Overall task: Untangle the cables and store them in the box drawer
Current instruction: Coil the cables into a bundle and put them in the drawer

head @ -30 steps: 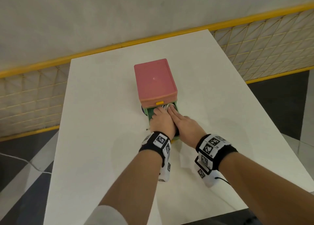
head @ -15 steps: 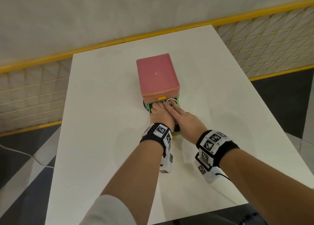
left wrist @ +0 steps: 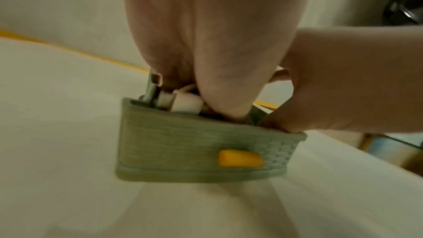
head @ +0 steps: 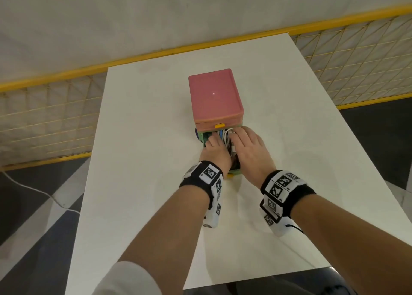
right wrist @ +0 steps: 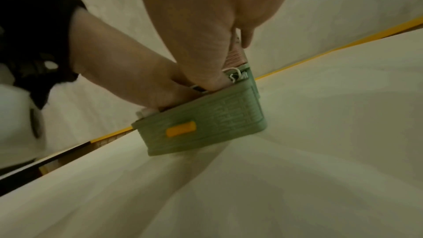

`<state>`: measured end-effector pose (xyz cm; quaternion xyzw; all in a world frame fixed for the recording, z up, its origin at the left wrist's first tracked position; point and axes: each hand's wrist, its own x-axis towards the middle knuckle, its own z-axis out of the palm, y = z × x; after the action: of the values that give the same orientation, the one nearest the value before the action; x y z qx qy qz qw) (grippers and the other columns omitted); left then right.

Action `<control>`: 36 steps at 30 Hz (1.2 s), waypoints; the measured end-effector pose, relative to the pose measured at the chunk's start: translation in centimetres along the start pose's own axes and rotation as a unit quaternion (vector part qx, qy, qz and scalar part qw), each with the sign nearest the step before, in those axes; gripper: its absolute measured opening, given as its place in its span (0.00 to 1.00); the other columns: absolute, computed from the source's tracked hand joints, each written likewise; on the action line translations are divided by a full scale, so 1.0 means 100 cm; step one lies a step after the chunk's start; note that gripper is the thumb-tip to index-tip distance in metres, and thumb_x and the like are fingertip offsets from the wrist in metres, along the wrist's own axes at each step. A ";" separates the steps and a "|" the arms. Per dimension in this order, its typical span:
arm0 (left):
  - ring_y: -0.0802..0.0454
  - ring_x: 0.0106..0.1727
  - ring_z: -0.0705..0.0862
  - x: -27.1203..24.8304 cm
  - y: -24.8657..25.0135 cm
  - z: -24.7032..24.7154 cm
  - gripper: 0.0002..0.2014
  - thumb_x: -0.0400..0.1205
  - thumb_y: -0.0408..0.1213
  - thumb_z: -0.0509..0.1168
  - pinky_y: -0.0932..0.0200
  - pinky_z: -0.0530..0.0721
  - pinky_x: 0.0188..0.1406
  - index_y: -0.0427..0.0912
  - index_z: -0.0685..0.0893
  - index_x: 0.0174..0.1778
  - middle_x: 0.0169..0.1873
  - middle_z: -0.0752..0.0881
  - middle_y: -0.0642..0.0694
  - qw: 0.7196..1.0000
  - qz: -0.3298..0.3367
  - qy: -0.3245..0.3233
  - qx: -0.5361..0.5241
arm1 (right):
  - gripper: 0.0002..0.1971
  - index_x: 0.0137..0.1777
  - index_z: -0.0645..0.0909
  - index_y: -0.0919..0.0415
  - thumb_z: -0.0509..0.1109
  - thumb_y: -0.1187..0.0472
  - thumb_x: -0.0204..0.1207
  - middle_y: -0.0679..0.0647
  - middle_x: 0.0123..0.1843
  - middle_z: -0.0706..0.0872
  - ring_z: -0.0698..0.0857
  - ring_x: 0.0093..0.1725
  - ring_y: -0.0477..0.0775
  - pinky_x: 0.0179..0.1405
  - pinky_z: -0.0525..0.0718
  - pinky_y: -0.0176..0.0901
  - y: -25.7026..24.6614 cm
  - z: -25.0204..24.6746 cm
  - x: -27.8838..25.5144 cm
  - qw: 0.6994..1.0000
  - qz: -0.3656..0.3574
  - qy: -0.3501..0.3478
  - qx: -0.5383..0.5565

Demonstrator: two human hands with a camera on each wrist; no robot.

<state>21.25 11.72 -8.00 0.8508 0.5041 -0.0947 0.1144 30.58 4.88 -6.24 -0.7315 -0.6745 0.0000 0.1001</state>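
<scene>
A pink box (head: 215, 98) stands mid-table with its green drawer (head: 235, 171) pulled out toward me; the drawer's front carries an orange handle (left wrist: 240, 157). White cables (head: 228, 135) with a bit of blue lie bundled in the drawer. My left hand (head: 213, 139) presses down on the drawer's left half, fingers reaching in over white plugs (left wrist: 185, 103) and a metal connector (left wrist: 152, 86). My right hand (head: 242, 136) lies flat over the right half, fingertips near the box front. From the right wrist, the drawer (right wrist: 206, 120) and a loop of cable (right wrist: 233, 73) show under both hands.
The white table (head: 145, 183) ends just behind my wrists and at both sides. A yellow-framed mesh fence (head: 44, 120) runs behind it. A white cord (head: 33, 190) trails on the dark floor at left. Something dark blue (head: 196, 133) peeks out at the box's left foot.
My hands, pressed side by side over the drawer before, have spread a little apart; the right one has shifted right, and white cable now shows between them.
</scene>
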 end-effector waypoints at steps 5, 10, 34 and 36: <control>0.40 0.69 0.75 -0.002 -0.006 -0.002 0.43 0.84 0.49 0.62 0.53 0.75 0.65 0.24 0.48 0.82 0.71 0.70 0.33 0.999 0.037 0.004 -0.016 | 0.37 0.84 0.44 0.61 0.57 0.69 0.77 0.56 0.86 0.46 0.50 0.85 0.54 0.83 0.45 0.51 0.007 0.000 0.006 0.983 -0.027 -0.180 0.009; 0.34 0.79 0.64 -0.013 -0.015 0.002 0.37 0.87 0.51 0.53 0.47 0.67 0.77 0.27 0.50 0.83 0.79 0.61 0.28 0.995 0.064 0.021 -0.071 | 0.39 0.83 0.40 0.65 0.61 0.64 0.79 0.61 0.86 0.42 0.49 0.85 0.58 0.84 0.47 0.53 0.002 0.000 0.019 0.971 -0.038 -0.233 -0.025; 0.40 0.66 0.85 -0.050 -0.015 0.019 0.27 0.74 0.31 0.50 0.43 0.78 0.69 0.31 0.83 0.66 0.64 0.85 0.33 0.984 0.138 0.078 0.079 | 0.29 0.82 0.49 0.70 0.51 0.64 0.83 0.66 0.84 0.57 0.53 0.85 0.57 0.84 0.49 0.50 0.001 0.007 -0.008 0.984 -0.048 -0.171 0.021; 0.39 0.76 0.75 -0.050 -0.011 0.007 0.28 0.80 0.31 0.45 0.43 0.65 0.79 0.29 0.72 0.76 0.74 0.75 0.30 0.986 0.107 0.072 0.102 | 0.30 0.83 0.48 0.67 0.52 0.65 0.82 0.63 0.85 0.55 0.51 0.85 0.55 0.84 0.49 0.48 0.001 0.004 -0.006 0.984 -0.046 -0.168 0.024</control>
<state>17.90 7.84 -7.43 0.9118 0.4044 -0.0719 -0.0002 30.53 4.31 -6.78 -0.6868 -0.7141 0.1352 0.0028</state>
